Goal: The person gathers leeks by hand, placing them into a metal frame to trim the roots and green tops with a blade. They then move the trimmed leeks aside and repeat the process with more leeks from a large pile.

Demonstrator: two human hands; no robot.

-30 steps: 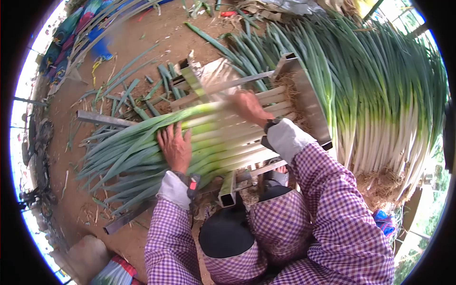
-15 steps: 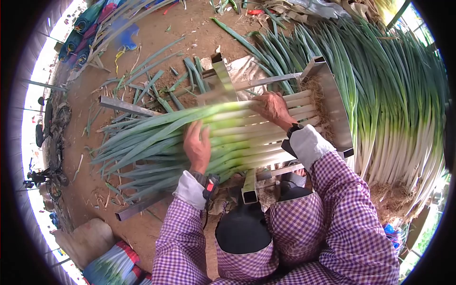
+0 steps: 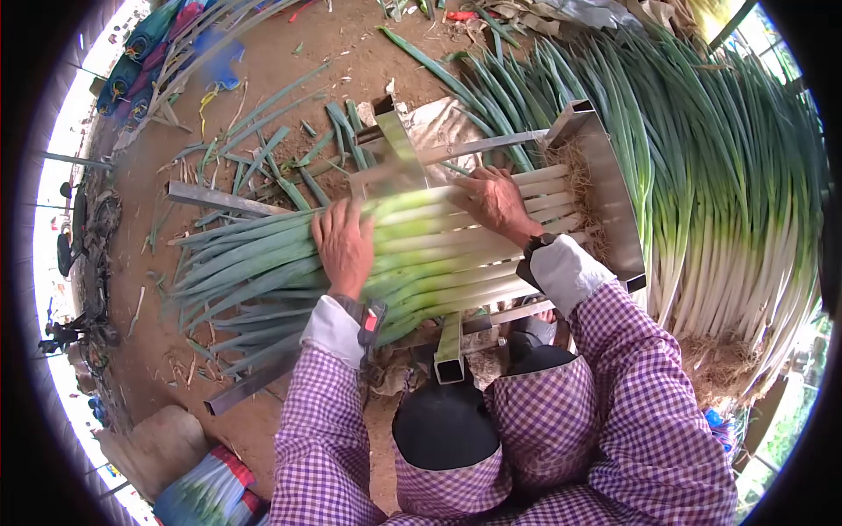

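Note:
Long green onions (image 3: 421, 254) lie side by side across a metal frame (image 3: 605, 193), white stems and roots to the right against its upright plate, green leaves to the left. My left hand (image 3: 345, 245) rests on the leaves near where they turn pale, fingers somewhat spread. On the white stems near the far edge lies my right hand (image 3: 493, 203), its fingers bent over the top stalks; whether it grips any is unclear.
A large pile of green onions (image 3: 702, 193) fills the right side. Cut leaves (image 3: 281, 167) litter the soil beyond the frame. Blue-and-red bundles (image 3: 206, 491) lie at the lower left. My knees (image 3: 447, 430) are close to the frame's near bar.
My left hand has moved left and slightly away from me, now pressing on the leaves. The far leaves lie lower and flatter. My right hand stays over the stems.

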